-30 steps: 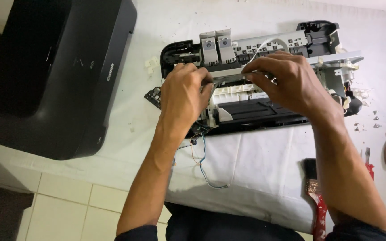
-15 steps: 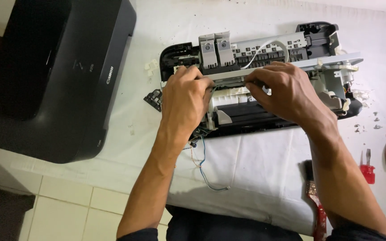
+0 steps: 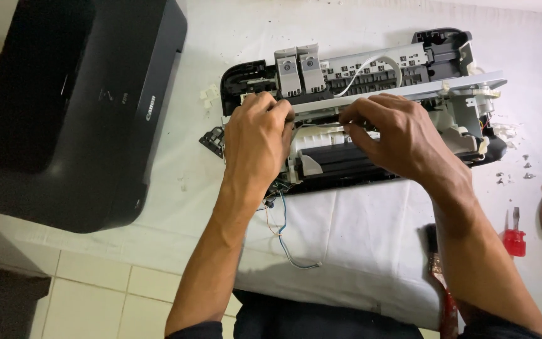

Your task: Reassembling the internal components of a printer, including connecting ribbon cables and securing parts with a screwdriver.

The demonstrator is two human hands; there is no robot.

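Both hands, the left hand (image 3: 255,141) and right hand (image 3: 396,135), curl their fingers shut on the pale bar (image 3: 321,107) across the stripped printer (image 3: 359,100) mid-table (its black cover (image 3: 76,113) sits at the left edge), apparently steadying it from both ends.

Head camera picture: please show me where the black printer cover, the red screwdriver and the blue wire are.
black printer cover (image 3: 76,119): head view, on its flat top panel.
red screwdriver (image 3: 515,241): head view, on its red handle.
blue wire (image 3: 285,247): head view, on the middle of the loose strand over the white cloth.
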